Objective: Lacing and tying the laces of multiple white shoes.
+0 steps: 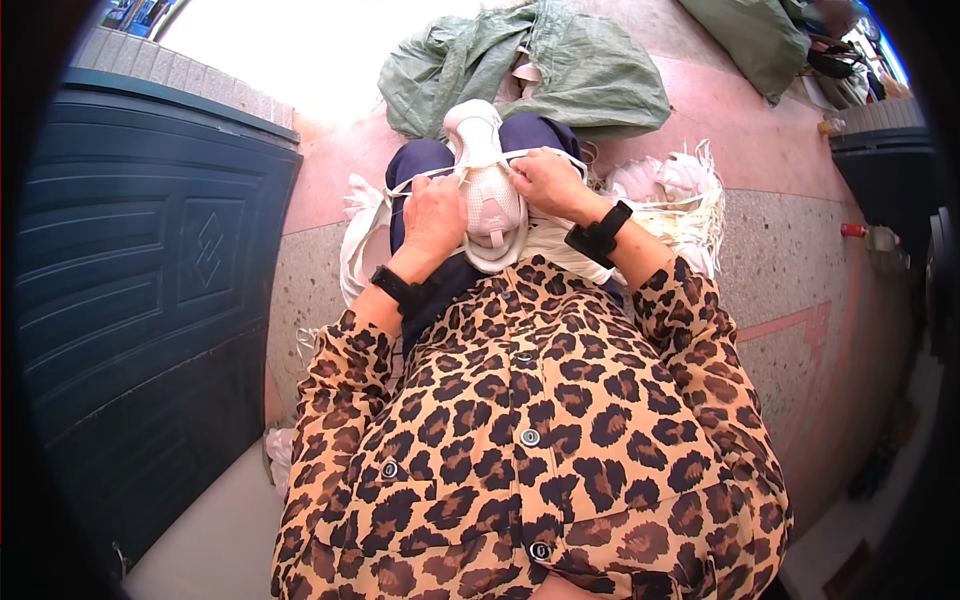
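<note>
Leopard-print fabric of the person's buttoned shirt (530, 440) fills the lower middle of the view, its sleeves running up to both wrists, each wearing a black band. Beyond it, on the lap over dark blue trousers (425, 165), lies a white shoe (487, 185) — a pale mesh upper, toe pointing away, with a smooth rounded toe cap and a small tab near the end closest to the body. A thin white lace (425, 176) stretches sideways from the shoe's upper, running taut to the left and also arching to the right.

The left hand (433, 215) rests on the shoe's left side, fingers curled down and closed around the lace and the shoe's edge. The right hand (545, 182) sits on the upper right of the shoe, fingers bent and pinching the lace where it crosses the upper.

Just right of the lap lies a heap of white pieces with loose white strings (675, 195) on the speckled floor. Farther off, a crumpled green sack (560, 70) lies on the pink floor, and another green sack (755, 35) sits near the top right. A dark blue panelled door (150, 270) stands along the left side.
</note>
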A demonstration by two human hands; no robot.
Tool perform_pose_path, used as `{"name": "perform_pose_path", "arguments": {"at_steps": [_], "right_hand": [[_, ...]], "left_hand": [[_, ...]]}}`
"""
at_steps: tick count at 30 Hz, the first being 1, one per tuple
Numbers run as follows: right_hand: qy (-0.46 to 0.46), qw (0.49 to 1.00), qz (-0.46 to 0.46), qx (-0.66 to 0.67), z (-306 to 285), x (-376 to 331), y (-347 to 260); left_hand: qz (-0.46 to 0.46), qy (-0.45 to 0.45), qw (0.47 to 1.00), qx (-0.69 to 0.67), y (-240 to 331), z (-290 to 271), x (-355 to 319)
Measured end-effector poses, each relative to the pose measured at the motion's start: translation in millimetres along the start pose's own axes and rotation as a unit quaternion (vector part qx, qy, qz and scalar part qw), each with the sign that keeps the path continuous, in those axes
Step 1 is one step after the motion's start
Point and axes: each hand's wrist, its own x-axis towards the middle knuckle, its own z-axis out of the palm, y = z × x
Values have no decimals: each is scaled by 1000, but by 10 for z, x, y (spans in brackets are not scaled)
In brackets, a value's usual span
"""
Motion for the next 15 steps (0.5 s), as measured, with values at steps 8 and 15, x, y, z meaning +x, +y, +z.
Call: {"name": "perform_pose_path", "arguments": {"at_steps": [8, 15], "right_hand": [[91, 985, -9, 144, 114, -45, 2], [136, 972, 19, 191, 62, -97, -119]], "left_hand": [[58, 80, 993, -69, -18, 11, 252], [89, -16, 996, -24, 65, -34, 614]]}}
